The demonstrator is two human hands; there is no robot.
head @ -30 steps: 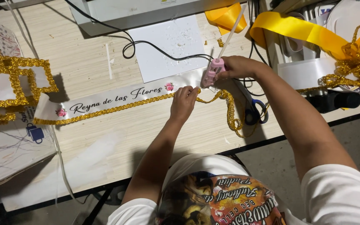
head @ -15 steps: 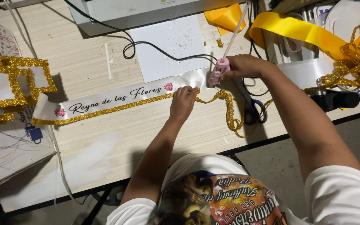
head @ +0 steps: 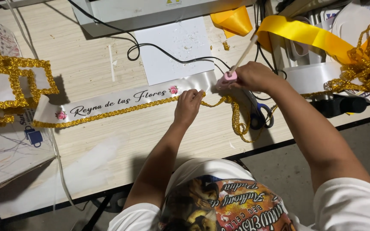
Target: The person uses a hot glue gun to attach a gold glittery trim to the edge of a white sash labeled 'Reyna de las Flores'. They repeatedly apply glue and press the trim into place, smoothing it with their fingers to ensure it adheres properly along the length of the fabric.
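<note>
The white sash (head: 120, 100) lies flat across the middle of the wooden table (head: 86, 64), its gold glitter trim (head: 120, 112) along the near edge, where the left hand (head: 188, 107) presses the trim down with its fingers held together. Just right of it the right hand (head: 255, 76) is closed around a pink glue gun (head: 228, 79), so hot glue could smear the satin or burn the fingertips if the nozzle slips, and the loose trim could set crooked. Since a second ago the gun has dropped lower toward the sash, while the left hand has barely shifted.
</note>
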